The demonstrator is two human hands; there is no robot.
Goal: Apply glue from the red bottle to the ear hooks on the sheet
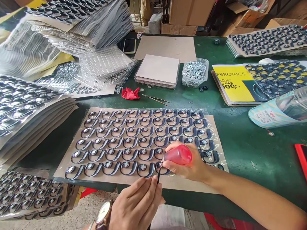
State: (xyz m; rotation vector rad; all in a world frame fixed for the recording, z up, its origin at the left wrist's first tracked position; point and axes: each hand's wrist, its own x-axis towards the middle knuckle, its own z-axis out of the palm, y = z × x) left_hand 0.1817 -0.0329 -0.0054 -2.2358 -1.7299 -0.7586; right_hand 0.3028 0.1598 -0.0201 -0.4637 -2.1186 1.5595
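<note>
Rows of dark hook-shaped pieces with shiny round discs lie on a film-covered cardboard sheet [64, 164] in front of me. My right hand [192, 164] is closed around a small squeeze bottle [179, 155] with red liquid, its nozzle pointing left over a front-row piece [163, 169]. Close to that nozzle is the tip of thin black tweezers [159, 174], pinched in my left hand [141, 199]. Fingers of the left hand partly hide the tool. A watch [103, 212] is on my left wrist.
Behind the sheet lie loose tweezers [155, 99], a red cloth scrap [130, 93] and a plastic tub [195, 81] of metal discs. Stacked sheets [35, 124] stand left. A plastic bottle [278, 110] lies right, near a yellow printed card [233, 84]. A phone [129, 46] rests farther back.
</note>
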